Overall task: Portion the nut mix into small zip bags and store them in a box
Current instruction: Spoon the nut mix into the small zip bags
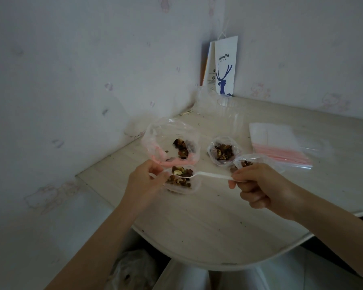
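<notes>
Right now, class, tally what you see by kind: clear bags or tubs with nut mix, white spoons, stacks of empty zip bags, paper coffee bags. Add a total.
Clear bags or tubs with nut mix: 4
White spoon: 1
Stack of empty zip bags: 1
Paper coffee bag: 1
Total: 7

— Where was everything on the table (197,216)?
— The zip bag (155,139) sat at the left with some nut mix (181,148) in it, its near rim pinched by the left hand (145,181). Just in front of it was a tub (194,186) of mix.
— And the spoon (205,174)?
— Over that tub, loaded, with its handle running right into the right hand (258,185).
— Further right?
— A second tub (223,151) lay behind the handle, with a stack of bags (281,143) to its right. A paper bag (224,68) stood back in the corner.
</notes>
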